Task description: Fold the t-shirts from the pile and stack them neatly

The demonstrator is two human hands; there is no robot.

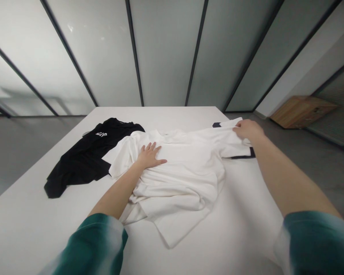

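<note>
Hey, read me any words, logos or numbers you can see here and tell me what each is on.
Black shirt: short white print by the collar, too blurred to read for sure.
White shirt: no print shows.
Cardboard box: any marking is too small to read.

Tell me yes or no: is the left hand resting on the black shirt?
No, the left hand lies flat on the white shirt; the black shirt lies beside it.
</note>
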